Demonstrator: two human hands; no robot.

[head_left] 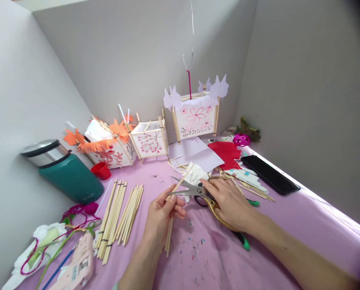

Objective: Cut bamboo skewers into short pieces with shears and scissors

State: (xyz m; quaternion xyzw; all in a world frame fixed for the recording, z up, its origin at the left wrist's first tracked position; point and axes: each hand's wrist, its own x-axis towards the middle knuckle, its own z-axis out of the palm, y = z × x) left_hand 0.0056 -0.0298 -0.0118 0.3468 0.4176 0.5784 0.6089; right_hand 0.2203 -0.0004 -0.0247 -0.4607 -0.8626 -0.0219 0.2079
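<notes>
My left hand (163, 213) pinches a thin wooden stick (180, 184) that slants up to the right. The parted blades of the gold-handled scissors (193, 190) lie around the stick, close to my left fingertips. My right hand (229, 203) is wrapped round the scissors' handles, just right of my left hand. Beneath my left hand, more sticks (169, 237) rest on the purple cloth (204, 266). A crumpled white tissue (194, 174) lies behind the blades. Black handles with green ends show near my right hand.
Stick bundles (113, 217), a pink glue gun (78, 264) and a green bottle (67, 173) are at left. Paper lanterns (196, 117) stand behind, with a red cup (101, 170) near them. At right lie markers (248, 177) and a black phone (270, 174).
</notes>
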